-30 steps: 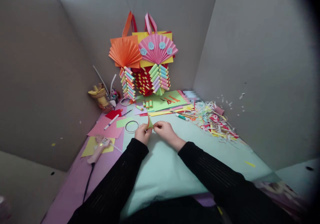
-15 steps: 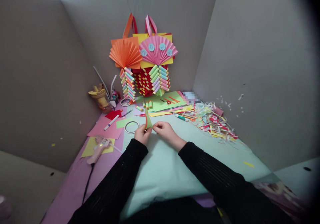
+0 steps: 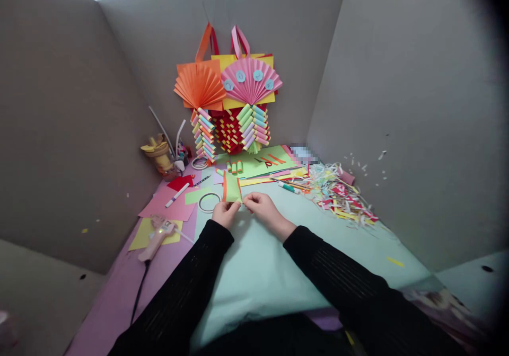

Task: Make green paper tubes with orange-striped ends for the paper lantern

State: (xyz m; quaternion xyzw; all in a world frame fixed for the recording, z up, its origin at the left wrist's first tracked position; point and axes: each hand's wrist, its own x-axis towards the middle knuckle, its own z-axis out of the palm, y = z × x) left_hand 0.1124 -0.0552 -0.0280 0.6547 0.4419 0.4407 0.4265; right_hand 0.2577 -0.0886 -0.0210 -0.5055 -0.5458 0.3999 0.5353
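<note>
A piece of light green paper [image 3: 233,188] with orange strips along its two side edges stands up from my hands over the table. My left hand [image 3: 226,214] pinches its lower edge between thumb and fingers. Close beside it, my right hand [image 3: 260,206] has thumb and fingertips pressed together at the lower right corner of the same paper. Just behind the paper stand several small green rolls [image 3: 234,167] with orange ends. A roll of tape [image 3: 209,202] lies left of the paper, partly under a green sheet's edge or touching it; I cannot tell which.
A pink glue gun [image 3: 158,239] rests on yellow paper at the left, its cord trailing forward. Paper scraps [image 3: 338,189] are heaped at the right. Markers [image 3: 288,187], coloured sheets [image 3: 264,160] and a pot [image 3: 161,157] are farther back. Paper fan decorations [image 3: 252,83] hang on the back wall.
The green paper has turned from nearly edge-on to show its broad face, with both orange edges visible. My left hand has shifted slightly; my right hand stays almost where it was.
</note>
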